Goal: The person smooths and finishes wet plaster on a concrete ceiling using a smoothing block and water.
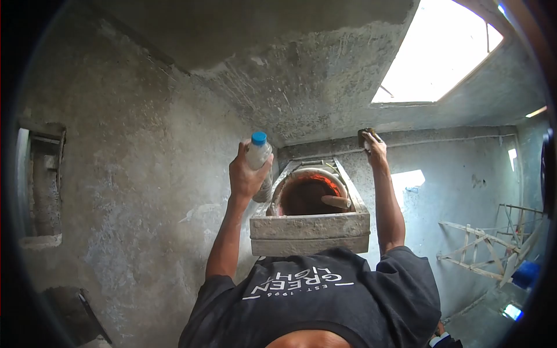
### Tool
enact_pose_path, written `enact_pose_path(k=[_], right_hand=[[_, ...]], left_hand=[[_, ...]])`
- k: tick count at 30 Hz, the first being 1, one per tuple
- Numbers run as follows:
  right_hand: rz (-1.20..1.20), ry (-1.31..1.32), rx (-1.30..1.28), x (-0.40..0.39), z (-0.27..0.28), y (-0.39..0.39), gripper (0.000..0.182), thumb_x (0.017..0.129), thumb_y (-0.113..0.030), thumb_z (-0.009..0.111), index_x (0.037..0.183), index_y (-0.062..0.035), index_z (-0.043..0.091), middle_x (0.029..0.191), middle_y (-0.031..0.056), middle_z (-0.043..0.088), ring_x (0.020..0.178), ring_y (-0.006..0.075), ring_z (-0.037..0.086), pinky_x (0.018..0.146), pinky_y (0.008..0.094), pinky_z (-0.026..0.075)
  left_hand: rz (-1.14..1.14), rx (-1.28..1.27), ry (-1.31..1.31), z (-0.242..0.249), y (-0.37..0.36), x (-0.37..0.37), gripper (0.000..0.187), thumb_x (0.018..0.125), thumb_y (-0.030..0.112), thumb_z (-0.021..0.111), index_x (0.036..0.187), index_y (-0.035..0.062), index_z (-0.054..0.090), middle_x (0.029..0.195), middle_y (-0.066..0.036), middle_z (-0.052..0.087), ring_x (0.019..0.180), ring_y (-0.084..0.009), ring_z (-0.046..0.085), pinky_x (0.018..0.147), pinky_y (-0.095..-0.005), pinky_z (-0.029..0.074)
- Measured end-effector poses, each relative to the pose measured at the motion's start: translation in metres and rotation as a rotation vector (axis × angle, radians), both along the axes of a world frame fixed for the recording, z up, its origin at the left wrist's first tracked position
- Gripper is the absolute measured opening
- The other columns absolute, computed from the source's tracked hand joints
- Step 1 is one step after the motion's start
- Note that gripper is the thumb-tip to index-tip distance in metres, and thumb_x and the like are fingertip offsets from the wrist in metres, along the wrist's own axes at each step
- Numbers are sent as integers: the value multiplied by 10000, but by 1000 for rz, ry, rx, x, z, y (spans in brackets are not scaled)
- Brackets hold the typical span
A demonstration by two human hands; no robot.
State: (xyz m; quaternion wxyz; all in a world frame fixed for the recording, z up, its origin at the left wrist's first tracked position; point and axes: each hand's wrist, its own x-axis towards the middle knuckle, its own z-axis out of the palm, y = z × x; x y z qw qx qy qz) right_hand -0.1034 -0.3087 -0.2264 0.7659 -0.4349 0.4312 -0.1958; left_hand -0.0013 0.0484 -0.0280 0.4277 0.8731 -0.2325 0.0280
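My left hand is wrapped round a clear plastic bottle with a blue cap, held up near the left wall. Out ahead and to the right, my right hand grips a small dark sponge-like block, close to the edge where the grey plastered surfaces meet. Between my arms sits a round bucket with an orange inside, coated in dried plaster. A stick-like handle leans in it.
The bucket rests within a plaster-stained wooden frame right before my chest. Bright light enters by a large opening at upper right. A wooden trestle and a blue container are at the right. Part of another person shows at lower right.
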Motion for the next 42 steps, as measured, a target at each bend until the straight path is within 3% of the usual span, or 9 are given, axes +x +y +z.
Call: enact_pose_path(k=[5, 9, 11, 16, 21, 26, 32, 38, 42], right_hand=[[13, -101, 185, 43, -42, 20, 285, 808, 8, 691, 1088, 20, 641, 927, 85, 683, 761, 194, 670, 715, 290, 564], [139, 15, 22, 100, -56, 26, 218, 830, -8, 671, 1044, 36, 670, 912, 71, 678, 747, 159, 646, 679, 271, 524], [184, 12, -235, 139, -63, 18, 184, 836, -102, 686, 992, -9, 713, 853, 14, 698, 703, 108, 629, 623, 259, 497], [52, 119, -1311, 256, 3, -29, 271, 935, -269, 547, 1100, -124, 704, 1021, 174, 676, 922, 326, 678, 740, 377, 523], [-442, -244, -1402, 358, 105, -47, 305, 893, -30, 574, 1180, -85, 662, 1126, 151, 669, 1063, 283, 649, 881, 353, 532], [-651, -253, -1703, 420, 93, -65, 410, 846, 73, 566, 1232, -56, 611, 1249, 193, 599, 1180, 336, 570, 995, 414, 486], [-390, -179, -1636, 404, 7, -40, 379, 863, 92, 548, 1227, 1, 602, 1251, 205, 594, 1206, 340, 546, 1021, 407, 466], [-703, -330, -1632, 410, 87, -59, 378, 886, 64, 531, 1256, 1, 582, 1252, 201, 598, 1201, 346, 555, 1029, 411, 459], [-571, -326, -1837, 429, 95, -69, 392, 915, 54, 512, 1296, -27, 558, 1335, 205, 545, 1256, 372, 510, 1042, 443, 422]], left_hand=[[73, 28, 60, -9, 12, 6, 392, 777, 244, 780, 1019, 54, 536, 887, -134, 684, 808, -249, 697, 731, -368, 533], [113, 21, 75, -21, 17, 17, 403, 764, 231, 785, 1032, 55, 541, 867, -133, 680, 792, -254, 692, 730, -372, 529], [98, 34, 111, -30, 22, 24, 463, 772, 257, 780, 1112, 65, 531, 925, -157, 680, 869, -321, 691, 758, -392, 531], [160, 29, 161, -44, 20, 42, 464, 756, 233, 800, 1095, 46, 543, 916, -136, 682, 843, -272, 693, 765, -382, 533], [185, 25, 196, -62, 23, 53, 478, 742, 235, 816, 1093, 49, 550, 923, -126, 678, 836, -251, 690, 765, -368, 533], [163, 35, 187, -66, 20, 60, 461, 726, 197, 826, 1058, 41, 548, 910, -120, 673, 820, -242, 682, 765, -362, 533], [191, 19, 243, -72, 18, 63, 422, 737, 214, 813, 997, 32, 534, 863, -97, 638, 776, -205, 636, 735, -357, 515], [189, 39, 259, -74, 17, 64, 414, 742, 210, 813, 986, 32, 529, 847, -90, 632, 760, -199, 628, 725, -355, 514], [175, 38, 286, -79, 14, 66, 413, 741, 206, 816, 983, 33, 529, 838, -86, 627, 751, -197, 625, 716, -353, 514]])
